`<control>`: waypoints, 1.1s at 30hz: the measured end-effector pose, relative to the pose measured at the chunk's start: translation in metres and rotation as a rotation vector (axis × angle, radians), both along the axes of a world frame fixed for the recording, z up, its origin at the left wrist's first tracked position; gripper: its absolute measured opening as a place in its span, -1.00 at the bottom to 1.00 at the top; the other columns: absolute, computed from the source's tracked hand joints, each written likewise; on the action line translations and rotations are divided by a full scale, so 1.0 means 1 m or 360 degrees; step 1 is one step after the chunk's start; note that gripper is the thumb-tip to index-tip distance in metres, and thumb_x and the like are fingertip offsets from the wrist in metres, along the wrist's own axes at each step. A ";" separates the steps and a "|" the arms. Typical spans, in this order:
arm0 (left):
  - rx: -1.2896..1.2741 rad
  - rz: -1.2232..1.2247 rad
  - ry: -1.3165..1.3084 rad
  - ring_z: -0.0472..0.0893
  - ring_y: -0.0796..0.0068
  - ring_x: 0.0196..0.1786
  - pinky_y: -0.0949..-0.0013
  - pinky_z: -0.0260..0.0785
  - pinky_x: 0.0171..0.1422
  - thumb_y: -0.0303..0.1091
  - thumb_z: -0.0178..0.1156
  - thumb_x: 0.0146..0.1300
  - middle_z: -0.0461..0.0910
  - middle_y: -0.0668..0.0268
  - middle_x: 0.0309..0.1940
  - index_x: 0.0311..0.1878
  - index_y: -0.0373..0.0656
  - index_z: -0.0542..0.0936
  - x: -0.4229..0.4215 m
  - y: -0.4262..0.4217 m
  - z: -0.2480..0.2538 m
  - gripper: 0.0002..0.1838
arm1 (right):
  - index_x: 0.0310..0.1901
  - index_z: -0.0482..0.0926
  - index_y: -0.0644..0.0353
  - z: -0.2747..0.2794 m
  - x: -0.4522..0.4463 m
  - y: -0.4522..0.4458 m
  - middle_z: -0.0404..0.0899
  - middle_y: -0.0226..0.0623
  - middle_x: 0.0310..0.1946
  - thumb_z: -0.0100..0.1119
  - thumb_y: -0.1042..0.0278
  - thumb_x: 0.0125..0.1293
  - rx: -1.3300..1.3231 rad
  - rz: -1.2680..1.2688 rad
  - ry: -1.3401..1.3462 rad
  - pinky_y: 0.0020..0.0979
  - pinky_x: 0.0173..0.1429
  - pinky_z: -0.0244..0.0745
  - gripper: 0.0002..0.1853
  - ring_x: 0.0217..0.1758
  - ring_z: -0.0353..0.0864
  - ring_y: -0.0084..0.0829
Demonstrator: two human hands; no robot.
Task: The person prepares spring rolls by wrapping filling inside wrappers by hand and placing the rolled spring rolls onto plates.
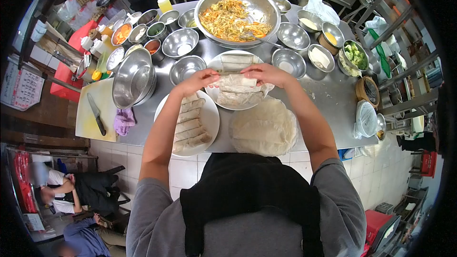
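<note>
My left hand (199, 81) and my right hand (267, 74) grip the two ends of a pale spring roll (238, 81), fingers curled over it. They hold it over a white plate (213, 96), where a finished roll (238, 59) lies at the far side. Nearer me on this plate are more wrapped rolls (240, 98), partly overlapped by what I hold. A second white plate (213, 126), to the left, bears several spring rolls (190, 124) in a row. A round stack of thin wrappers (264, 126) sits at the counter's front edge, by my right forearm.
A large metal bowl (271, 16) of shredded vegetable filling (228, 21) with a spoon stands behind the plates. Small metal bowls (181, 43) surround it. A knife (96, 113) rests on a cutting board (85, 126) at left, beside a purple cloth (124, 121). Other people are nearby.
</note>
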State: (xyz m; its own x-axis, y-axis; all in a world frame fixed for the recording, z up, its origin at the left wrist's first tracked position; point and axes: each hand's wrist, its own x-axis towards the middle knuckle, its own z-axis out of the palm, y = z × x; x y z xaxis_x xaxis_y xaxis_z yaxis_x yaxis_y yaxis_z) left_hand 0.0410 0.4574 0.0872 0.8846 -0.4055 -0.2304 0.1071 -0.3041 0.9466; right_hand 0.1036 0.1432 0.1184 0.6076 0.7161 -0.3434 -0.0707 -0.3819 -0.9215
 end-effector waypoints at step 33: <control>0.0875 0.2075 -0.0230 0.70 0.36 -0.32 0.31 0.53 -0.17 -0.28 0.39 0.28 0.72 0.12 -0.26 -0.01 -0.35 0.65 -0.280 0.026 -0.015 -0.65 | 0.05 0.61 0.34 -0.048 -0.066 0.347 0.68 -0.22 -0.19 0.43 -0.07 0.23 -0.0212 0.1094 -0.0475 -0.37 -0.12 0.57 -0.40 -0.24 0.69 -0.44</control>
State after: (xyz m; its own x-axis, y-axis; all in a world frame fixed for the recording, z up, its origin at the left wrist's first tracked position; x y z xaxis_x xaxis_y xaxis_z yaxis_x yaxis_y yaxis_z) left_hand -0.2387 0.4837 0.0718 0.5785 0.8150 0.0341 0.5060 -0.3913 0.7687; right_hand 0.0373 0.4898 0.0708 0.1202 0.9311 -0.3443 0.4684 -0.3590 -0.8073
